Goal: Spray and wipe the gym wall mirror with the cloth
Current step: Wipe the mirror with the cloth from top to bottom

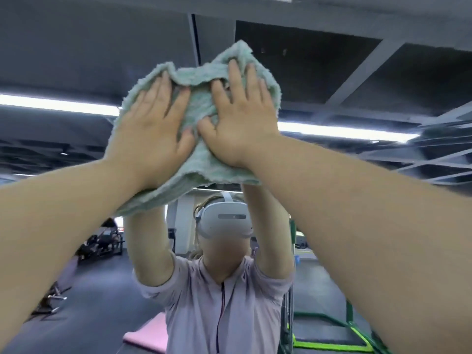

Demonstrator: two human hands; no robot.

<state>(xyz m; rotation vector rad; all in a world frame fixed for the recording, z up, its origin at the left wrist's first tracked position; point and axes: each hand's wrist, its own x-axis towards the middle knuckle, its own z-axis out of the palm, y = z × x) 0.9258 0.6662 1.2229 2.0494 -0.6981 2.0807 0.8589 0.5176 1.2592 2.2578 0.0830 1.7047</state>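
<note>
the mint-green cloth [196, 172] lies bunched against the mirror [76, 60], high up, above the reflected head. bare glass runs out from it to the left, right and upward, as far as the view reaches. below it, both forearms slant up from the lower corners and take up much of the lower room.

the cloth's edges are fuzzy and ragged. its top rises in two rumpled peaks, and its lower edge sags in a fold under the left wrist. the pile looks thick and is creased between the hands.

the left hand [153, 129] presses its left half, fingers [163, 85] straight and spread. the right hand [240, 123] presses the right half, fingers fanned, thumb sunk in a crease just beside the left thumb.

the mirror reflects a white headset [224, 221], a pink mat [148, 338], a green frame [332, 341] and a ceiling light strip [58, 104].
</note>
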